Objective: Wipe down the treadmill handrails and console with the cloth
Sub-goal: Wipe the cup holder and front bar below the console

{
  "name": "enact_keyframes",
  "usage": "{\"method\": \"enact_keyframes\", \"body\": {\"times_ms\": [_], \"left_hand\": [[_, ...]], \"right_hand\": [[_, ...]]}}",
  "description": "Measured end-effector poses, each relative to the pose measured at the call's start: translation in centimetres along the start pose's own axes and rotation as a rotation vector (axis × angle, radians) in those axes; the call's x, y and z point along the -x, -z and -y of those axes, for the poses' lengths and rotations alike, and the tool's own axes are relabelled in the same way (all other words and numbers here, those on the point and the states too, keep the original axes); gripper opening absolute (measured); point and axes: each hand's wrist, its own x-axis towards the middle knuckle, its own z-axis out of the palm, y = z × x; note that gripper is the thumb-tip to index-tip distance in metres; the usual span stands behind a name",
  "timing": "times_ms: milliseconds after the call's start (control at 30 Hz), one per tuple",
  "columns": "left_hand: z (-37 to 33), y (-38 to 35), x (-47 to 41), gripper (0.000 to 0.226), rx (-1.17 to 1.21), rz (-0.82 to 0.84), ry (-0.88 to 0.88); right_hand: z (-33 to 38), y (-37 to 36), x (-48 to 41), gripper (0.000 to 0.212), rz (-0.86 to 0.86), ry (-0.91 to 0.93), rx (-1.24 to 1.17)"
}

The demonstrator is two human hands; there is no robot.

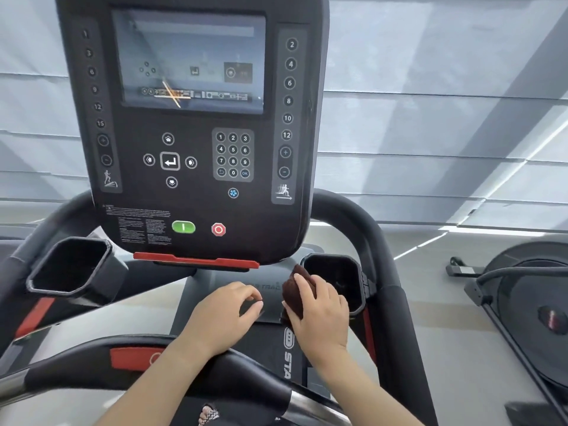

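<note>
The black treadmill console (196, 204) fills the upper middle, with a screen, a keypad, a green start button and a red stop button. Curved black handrails run on the left (40, 229) and right (362, 229), and a front bar (92, 364) crosses below. My right hand (322, 312) is shut on a crumpled dark brown cloth (292, 292), held against the dark panel just under the console, beside the right cup holder. My left hand (224, 312) hovers next to it over the same panel, fingers curled and holding nothing.
Cup holders sit at the left (70, 265) and right (335, 281) of the console base. A red strip (196, 259) edges the console's bottom. Another exercise machine (522, 302) stands on the floor to the right. Pale window blinds (430, 118) lie behind.
</note>
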Motion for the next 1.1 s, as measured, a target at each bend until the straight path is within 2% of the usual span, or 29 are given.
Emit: {"method": "enact_keyframes", "body": {"times_ms": [167,433,567,633,733,867,1100], "left_hand": [[0.2,0.4,0.2,0.011,0.047,-0.006,0.004],[0.1,0.4,0.4,0.013,0.030,0.015,-0.006],[0.2,0.3,0.3,0.015,0.029,0.034,-0.022],[0.1,0.2,0.2,0.014,0.025,0.042,-0.029],[0.1,0.1,0.2,0.015,0.026,0.040,-0.024],[0.3,0.1,0.1,0.015,0.032,0.037,-0.025],[0.3,0.1,-0.1,0.017,0.044,0.057,-0.044]], "right_hand": [[-1.9,0.0,1.2,0.054,-0.025,0.106,0.054],[-0.1,1.8,-1.1,0.040,0.056,-0.096,-0.175],[-2.1,3.7,-3.7,0.040,-0.062,-0.087,-0.238],[-3.3,3.9,-6.1,0.039,-0.011,-0.105,-0.211],[-4.7,3.2,-8.4,0.042,0.163,-0.193,-0.085],[-2.9,1.5,-7.9,0.041,0.242,-0.041,0.041],[-2.7,3.5,-6.5,0.039,0.292,0.032,-0.152]]}}
